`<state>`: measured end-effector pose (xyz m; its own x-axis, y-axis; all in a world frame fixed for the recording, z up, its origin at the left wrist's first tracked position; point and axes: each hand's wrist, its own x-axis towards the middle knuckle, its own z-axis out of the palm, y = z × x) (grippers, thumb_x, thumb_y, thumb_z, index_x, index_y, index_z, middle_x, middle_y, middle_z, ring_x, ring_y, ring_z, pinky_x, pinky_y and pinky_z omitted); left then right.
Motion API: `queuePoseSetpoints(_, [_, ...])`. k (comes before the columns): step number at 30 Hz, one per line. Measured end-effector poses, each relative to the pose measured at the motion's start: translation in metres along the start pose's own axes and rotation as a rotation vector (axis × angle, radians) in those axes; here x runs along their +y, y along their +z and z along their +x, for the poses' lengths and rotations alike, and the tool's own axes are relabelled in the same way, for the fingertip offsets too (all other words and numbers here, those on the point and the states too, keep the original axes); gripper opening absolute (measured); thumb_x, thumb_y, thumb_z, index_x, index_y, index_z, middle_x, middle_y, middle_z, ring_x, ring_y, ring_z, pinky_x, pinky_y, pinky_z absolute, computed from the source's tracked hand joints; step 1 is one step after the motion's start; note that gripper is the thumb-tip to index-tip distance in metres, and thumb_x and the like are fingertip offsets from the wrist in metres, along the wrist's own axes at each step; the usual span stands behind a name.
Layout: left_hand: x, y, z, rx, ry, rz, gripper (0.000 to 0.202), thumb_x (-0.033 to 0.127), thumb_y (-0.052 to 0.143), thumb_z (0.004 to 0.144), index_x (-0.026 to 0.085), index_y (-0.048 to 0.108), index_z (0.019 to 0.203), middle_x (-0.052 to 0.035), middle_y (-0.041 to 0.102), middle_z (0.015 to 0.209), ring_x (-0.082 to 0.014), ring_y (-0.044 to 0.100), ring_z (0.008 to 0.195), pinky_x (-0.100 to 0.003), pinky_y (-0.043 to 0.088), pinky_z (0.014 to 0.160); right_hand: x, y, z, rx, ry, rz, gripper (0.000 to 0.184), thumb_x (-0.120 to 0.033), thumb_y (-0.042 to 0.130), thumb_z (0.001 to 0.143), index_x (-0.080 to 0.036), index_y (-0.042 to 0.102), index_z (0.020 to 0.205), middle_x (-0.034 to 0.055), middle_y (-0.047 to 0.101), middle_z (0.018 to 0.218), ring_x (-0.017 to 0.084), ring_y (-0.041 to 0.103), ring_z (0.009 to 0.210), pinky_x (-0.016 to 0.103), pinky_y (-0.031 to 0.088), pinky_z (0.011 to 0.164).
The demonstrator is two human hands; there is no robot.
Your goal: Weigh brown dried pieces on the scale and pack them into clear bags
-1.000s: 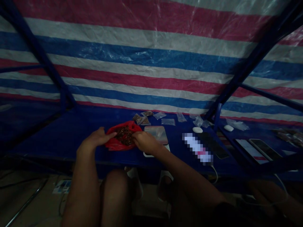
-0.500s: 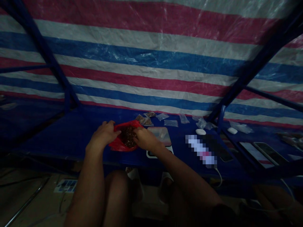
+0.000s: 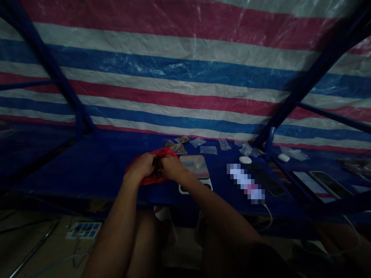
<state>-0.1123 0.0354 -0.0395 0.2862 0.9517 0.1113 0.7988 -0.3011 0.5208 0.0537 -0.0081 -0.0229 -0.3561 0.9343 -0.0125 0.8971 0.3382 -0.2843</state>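
Note:
A red plastic bag [image 3: 131, 168] lies with its mouth open on the blue shelf, and dark brown bits [image 3: 158, 170] show inside it. My left hand [image 3: 144, 165] reaches into the bag from the left. Opposite it, my right hand [image 3: 173, 166] reaches in from the right. The fingertips of both hands are hidden among the dark contents, so I cannot see what they hold. Just right of the bag stands a small white scale [image 3: 194, 166] with a shiny flat top. Behind the bag lie small clear bags filled with brown bits [image 3: 171, 145].
Flat clear bags [image 3: 208, 150] lie along the back of the shelf [image 3: 87, 162]. To the right are a white rounded case [image 3: 245, 160], a dark phone [image 3: 275, 187] and a cable [image 3: 269, 214]. Blue posts [image 3: 269, 143] stand before a striped sheet [image 3: 174, 100]. A power strip [image 3: 84, 230] lies on the floor.
My left hand has moved from the bag's left rim rightward into its mouth. My right hand stays in the bag. The bag's rim has spread to the left and right.

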Motion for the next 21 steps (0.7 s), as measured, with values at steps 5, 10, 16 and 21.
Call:
queuePoseSetpoints(5, [0.01,0.001,-0.002,-0.107,0.029,0.036,0.031,0.013,0.067,0.07,0.025,0.078,0.097,-0.0119,0.08,0.106,-0.0306,0.073,0.105,-0.035,0.053,0.089,0.001,-0.001,0.005,0.007,0.034,-0.001,0.031,-0.012,0.051,0.098,-0.009,0.072,0.12,0.0232,0.073,0.12,0.026,0.07,0.113,0.034,0.052,0.097])
queuePoseSetpoints(10, [0.018,0.0,-0.002,-0.157,0.05,0.131,0.039,0.008,0.054,0.079,0.026,0.079,0.103,-0.0143,0.078,0.117,-0.031,0.073,0.111,-0.035,0.052,0.088,0.003,0.002,0.01,0.036,0.057,-0.002,0.036,-0.004,0.043,0.097,-0.007,0.072,0.118,0.0241,0.074,0.117,0.028,0.072,0.11,0.035,0.055,0.092])
queuePoseSetpoints(16, [0.022,-0.004,-0.003,-0.129,0.009,0.202,0.029,0.012,0.056,0.081,0.022,0.079,0.096,-0.0178,0.08,0.104,-0.034,0.076,0.1,-0.035,0.052,0.079,0.01,-0.005,0.008,0.066,0.046,0.01,0.035,-0.005,0.043,0.096,-0.007,0.072,0.116,0.0231,0.073,0.116,0.029,0.072,0.109,0.035,0.054,0.093])
queuePoseSetpoints(21, [0.025,-0.003,-0.004,-0.141,0.039,0.213,0.03,0.013,0.053,0.083,0.022,0.079,0.096,-0.0175,0.08,0.107,-0.0336,0.075,0.103,-0.034,0.051,0.077,0.012,-0.011,0.003,0.091,0.005,0.054,0.034,-0.005,0.047,0.096,-0.008,0.07,0.121,0.0234,0.071,0.122,0.027,0.068,0.115,0.036,0.051,0.1])
